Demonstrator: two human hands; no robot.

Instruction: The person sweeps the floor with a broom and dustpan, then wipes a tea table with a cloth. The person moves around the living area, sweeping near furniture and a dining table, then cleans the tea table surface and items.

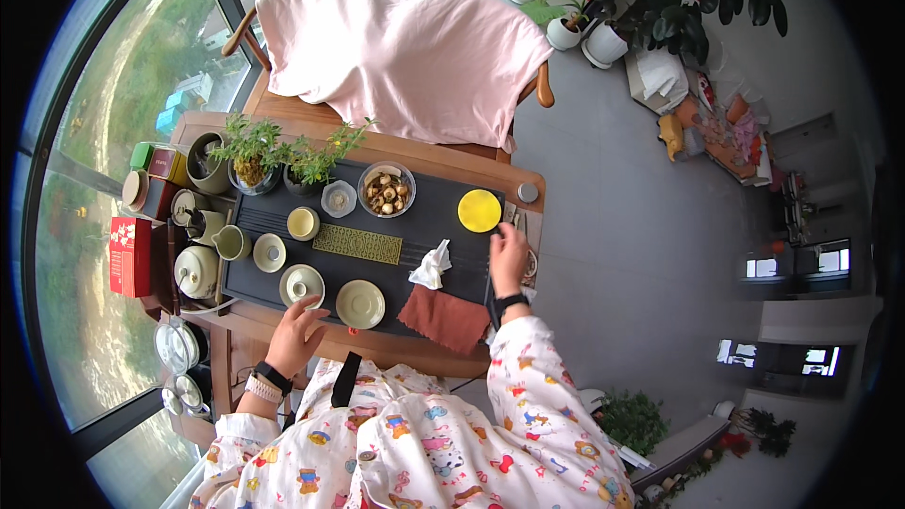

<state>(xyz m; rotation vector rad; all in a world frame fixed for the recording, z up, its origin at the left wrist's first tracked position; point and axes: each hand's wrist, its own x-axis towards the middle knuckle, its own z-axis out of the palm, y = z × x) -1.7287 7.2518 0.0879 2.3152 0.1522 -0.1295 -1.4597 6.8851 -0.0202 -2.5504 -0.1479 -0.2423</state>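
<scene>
My left hand [294, 339] reaches to the near rim of a pale lidded tea bowl [303, 279], fingers stretched and apart. Whether the fingertips touch it, I cannot tell. My right hand [510, 257] is closed at the right edge of the black tea tray [443, 179], just below a round yellow disc [479, 211]. A small dark bit shows at its fingertips, too small to name. Between the hands lie a shallow pale dish [360, 305], a crumpled white tissue [432, 266] and a folded rust-brown cloth [443, 319].
Left on the tray are a pouring jug [231, 242] and small cups [270, 253]. A bowl of brown and cream pieces [386, 190] stands farther back near potted plants [320, 155]. A white kettle [196, 271] stands left. Beyond the table is a pink-draped chair [396, 57].
</scene>
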